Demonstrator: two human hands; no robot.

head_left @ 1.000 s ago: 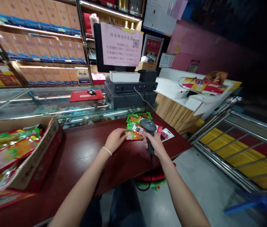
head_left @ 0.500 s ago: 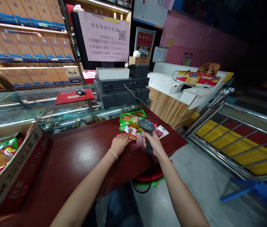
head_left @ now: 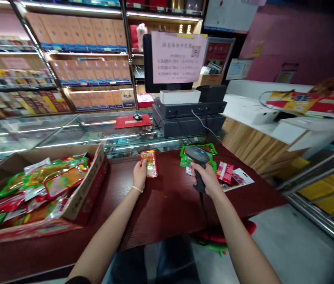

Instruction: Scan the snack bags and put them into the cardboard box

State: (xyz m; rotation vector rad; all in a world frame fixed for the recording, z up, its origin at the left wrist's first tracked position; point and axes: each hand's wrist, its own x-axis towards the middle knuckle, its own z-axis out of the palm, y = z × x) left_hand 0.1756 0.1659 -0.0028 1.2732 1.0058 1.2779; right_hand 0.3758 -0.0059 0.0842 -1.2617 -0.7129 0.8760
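My left hand (head_left: 140,174) grips a red-edged snack packet (head_left: 152,165) by its left side, over the dark red tabletop (head_left: 158,213). In my right hand (head_left: 206,177) is a dark barcode scanner (head_left: 199,156), its fingers wrapped round the handle and its head tilted to the left. Behind and beside the scanner lie several green snack packets (head_left: 210,149), partly hidden by it. A red packet (head_left: 225,172) and a white packet (head_left: 243,176) rest to the right of my right hand.
An open cardboard box (head_left: 96,179) full of snack packets stands on the left. At the back are a glass counter (head_left: 96,134), a mouse on a red mat (head_left: 125,121), and a dark cash drawer (head_left: 189,124) below a screen with a pink sign (head_left: 179,59). A metal railing (head_left: 317,215) stands right.
My left hand has moved left from the packet pile, now with a red-edged packet in it. The scanner stays in my right hand near the pile. My view has turned left, showing more of the box.
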